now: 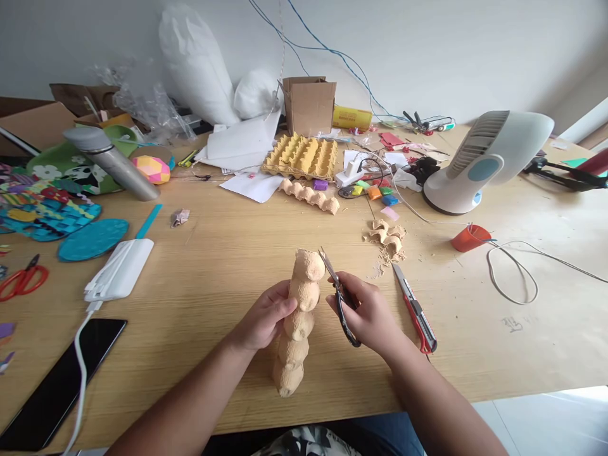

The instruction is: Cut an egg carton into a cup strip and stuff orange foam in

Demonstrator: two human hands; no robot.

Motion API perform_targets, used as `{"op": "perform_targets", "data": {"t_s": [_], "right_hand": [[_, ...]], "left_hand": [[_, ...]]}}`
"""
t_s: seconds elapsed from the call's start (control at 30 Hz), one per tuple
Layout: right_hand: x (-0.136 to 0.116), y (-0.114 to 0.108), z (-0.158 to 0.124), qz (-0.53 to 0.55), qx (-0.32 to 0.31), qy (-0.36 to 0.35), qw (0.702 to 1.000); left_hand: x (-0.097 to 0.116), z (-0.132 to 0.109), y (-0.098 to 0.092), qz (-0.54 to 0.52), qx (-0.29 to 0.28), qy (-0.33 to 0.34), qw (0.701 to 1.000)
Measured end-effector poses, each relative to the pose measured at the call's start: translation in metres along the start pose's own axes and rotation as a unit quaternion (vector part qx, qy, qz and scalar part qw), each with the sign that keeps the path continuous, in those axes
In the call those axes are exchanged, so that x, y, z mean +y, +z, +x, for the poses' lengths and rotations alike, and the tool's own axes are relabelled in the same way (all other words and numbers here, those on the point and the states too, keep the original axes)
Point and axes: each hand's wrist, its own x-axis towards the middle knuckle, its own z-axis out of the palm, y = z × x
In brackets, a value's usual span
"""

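Note:
My left hand (269, 315) grips a long strip of tan egg carton (300, 324), thumb across its bumpy cups, held lengthwise above the table. In my right hand (363, 310) is a pair of black-handled scissors (338, 288), fingers through the loops. The blades point up and away, beside the strip's far end on its right edge; I cannot tell whether they touch it. To the right of this hand lies a red utility knife (418, 316) with its blade out. Cut carton scraps (387, 237) and crumbs lie just beyond the knife.
Farther back are another carton strip (310, 195), a yellow egg tray (304, 157) and a cardboard box (310, 104). A white fan (484, 158) and an orange cup (471, 238) stand right. Left are a power bank (121, 269), a phone (66, 380) and red scissors (23, 280).

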Motion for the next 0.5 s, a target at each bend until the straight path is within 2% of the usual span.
{"op": "perform_targets", "data": {"t_s": [0.17,0.3,0.4,0.5], "right_hand": [[0.0044,0.0010,0.0003,-0.005,-0.007,0.022,1.000],[0.0078,0.0028,0.0010,0.013,-0.004,0.052,0.999],[0.0090,0.0041,0.0031,0.078,0.021,0.074,0.994],[0.0085,0.0038,0.0066,0.196,0.029,0.103,0.975]], "left_hand": [[0.0011,0.0007,0.0018,-0.027,-0.024,0.000,0.999],[0.0003,0.0016,0.0012,-0.052,-0.046,0.027,0.997],[-0.0009,0.0020,0.0000,-0.070,-0.055,0.024,0.996],[-0.0008,0.0018,-0.0001,-0.075,-0.052,0.015,0.996]]}}
